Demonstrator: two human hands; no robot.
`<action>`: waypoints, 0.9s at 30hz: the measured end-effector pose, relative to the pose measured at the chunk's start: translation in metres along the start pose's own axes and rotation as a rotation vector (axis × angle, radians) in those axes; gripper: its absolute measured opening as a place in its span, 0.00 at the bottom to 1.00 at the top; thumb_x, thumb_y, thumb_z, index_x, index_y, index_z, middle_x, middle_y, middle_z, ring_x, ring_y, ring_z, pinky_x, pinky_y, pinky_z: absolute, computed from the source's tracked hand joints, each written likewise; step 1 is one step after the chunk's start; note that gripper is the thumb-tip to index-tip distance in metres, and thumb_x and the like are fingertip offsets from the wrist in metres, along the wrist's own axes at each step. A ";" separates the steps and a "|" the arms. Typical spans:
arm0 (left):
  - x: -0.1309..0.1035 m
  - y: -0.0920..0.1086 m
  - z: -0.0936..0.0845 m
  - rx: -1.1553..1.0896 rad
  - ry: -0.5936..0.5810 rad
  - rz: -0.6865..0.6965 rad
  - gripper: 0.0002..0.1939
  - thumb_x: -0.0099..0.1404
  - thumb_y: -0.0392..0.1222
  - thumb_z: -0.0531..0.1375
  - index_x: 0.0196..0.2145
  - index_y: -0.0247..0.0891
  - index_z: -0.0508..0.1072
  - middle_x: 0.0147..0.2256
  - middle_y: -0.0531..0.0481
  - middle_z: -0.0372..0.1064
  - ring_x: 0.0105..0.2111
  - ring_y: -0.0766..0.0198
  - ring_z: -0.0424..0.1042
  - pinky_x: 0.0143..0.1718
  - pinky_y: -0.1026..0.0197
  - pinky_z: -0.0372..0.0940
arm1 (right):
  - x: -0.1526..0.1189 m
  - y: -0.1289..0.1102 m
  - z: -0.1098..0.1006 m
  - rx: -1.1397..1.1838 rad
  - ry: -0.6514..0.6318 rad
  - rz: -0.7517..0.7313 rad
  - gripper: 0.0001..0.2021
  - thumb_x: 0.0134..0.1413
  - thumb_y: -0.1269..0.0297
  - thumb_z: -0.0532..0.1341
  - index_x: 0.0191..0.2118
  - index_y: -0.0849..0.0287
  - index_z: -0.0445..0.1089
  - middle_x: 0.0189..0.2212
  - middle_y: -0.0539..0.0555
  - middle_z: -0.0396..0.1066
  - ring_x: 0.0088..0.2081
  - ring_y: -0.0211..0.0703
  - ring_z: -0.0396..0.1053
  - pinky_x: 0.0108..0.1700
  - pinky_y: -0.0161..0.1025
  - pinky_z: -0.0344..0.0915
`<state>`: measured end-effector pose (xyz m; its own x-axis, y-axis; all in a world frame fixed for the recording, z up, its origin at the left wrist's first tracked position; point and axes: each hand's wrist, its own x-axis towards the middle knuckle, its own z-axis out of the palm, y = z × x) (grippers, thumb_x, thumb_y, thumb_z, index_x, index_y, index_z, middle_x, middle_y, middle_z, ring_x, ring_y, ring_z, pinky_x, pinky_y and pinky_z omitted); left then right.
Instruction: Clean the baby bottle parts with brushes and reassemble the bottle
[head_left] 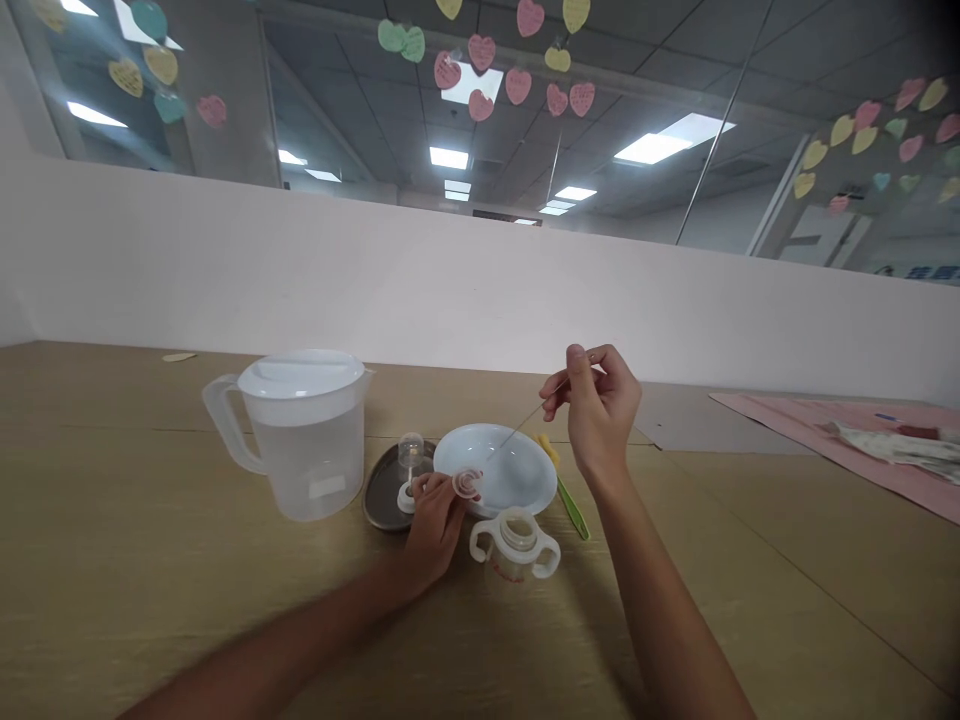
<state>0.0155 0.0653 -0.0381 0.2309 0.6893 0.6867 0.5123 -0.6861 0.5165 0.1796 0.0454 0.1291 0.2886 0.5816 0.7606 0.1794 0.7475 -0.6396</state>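
Near the middle of the frame, the left hand [433,520] pinches a small clear bottle nipple [466,483] steady over the white bowl [517,470]. The right hand [598,405], just above it, pinches a thin wire brush [517,430] poking into it.

pitcher [300,440] blocks left; table [750,560] right stays open.

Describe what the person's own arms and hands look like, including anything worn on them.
Both forearms are bare from the bottom edge of the picture up to the wrists, with no sleeves in view. The left hand and the right hand wear no gloves. No watch, bracelet or ring can be made out on either. The nails look short and unpainted, though the picture is too small to be sure.
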 end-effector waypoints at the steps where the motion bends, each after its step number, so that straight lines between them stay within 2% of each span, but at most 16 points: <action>1: 0.000 0.000 0.000 -0.002 0.000 0.004 0.18 0.69 0.43 0.43 0.32 0.39 0.70 0.36 0.48 0.71 0.39 0.58 0.64 0.46 0.53 0.53 | -0.004 -0.006 0.004 0.022 -0.003 -0.027 0.16 0.57 0.50 0.54 0.27 0.55 0.52 0.17 0.45 0.64 0.14 0.31 0.60 0.16 0.28 0.58; 6: 0.002 0.001 -0.002 -0.019 -0.018 0.015 0.17 0.69 0.44 0.43 0.32 0.39 0.69 0.34 0.49 0.70 0.38 0.59 0.65 0.47 0.52 0.51 | -0.022 -0.011 0.020 -0.028 -0.238 -0.116 0.15 0.58 0.53 0.53 0.27 0.56 0.55 0.17 0.45 0.64 0.16 0.30 0.61 0.18 0.28 0.58; 8: 0.002 0.002 -0.002 -0.014 -0.012 0.002 0.17 0.69 0.44 0.43 0.32 0.39 0.69 0.34 0.49 0.70 0.38 0.59 0.65 0.47 0.53 0.51 | -0.025 -0.009 0.023 -0.052 -0.294 -0.132 0.14 0.59 0.54 0.53 0.27 0.57 0.55 0.17 0.45 0.64 0.16 0.30 0.61 0.19 0.29 0.59; 18: 0.001 0.001 0.000 0.018 -0.006 0.034 0.16 0.69 0.41 0.43 0.33 0.39 0.69 0.34 0.50 0.70 0.38 0.61 0.65 0.45 0.55 0.52 | -0.030 -0.016 0.018 -0.001 -0.290 -0.155 0.13 0.60 0.57 0.53 0.26 0.56 0.55 0.16 0.44 0.63 0.15 0.30 0.60 0.17 0.28 0.57; 24: 0.001 0.002 0.000 0.035 0.002 0.100 0.14 0.69 0.40 0.44 0.31 0.38 0.66 0.30 0.50 0.67 0.33 0.62 0.62 0.41 0.55 0.53 | -0.031 -0.013 0.018 -0.192 -0.369 -0.238 0.13 0.61 0.60 0.52 0.26 0.57 0.55 0.17 0.45 0.64 0.17 0.30 0.61 0.20 0.28 0.56; 27: 0.001 0.003 -0.001 0.044 0.012 0.108 0.15 0.69 0.41 0.44 0.30 0.38 0.65 0.29 0.50 0.65 0.32 0.62 0.61 0.39 0.55 0.54 | -0.030 -0.012 0.018 -0.252 -0.431 -0.230 0.12 0.61 0.61 0.51 0.26 0.57 0.55 0.18 0.45 0.64 0.18 0.30 0.60 0.22 0.28 0.56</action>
<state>0.0168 0.0640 -0.0353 0.2769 0.6091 0.7432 0.5206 -0.7452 0.4168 0.1515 0.0246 0.1162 -0.1860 0.5305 0.8270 0.4272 0.8017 -0.4182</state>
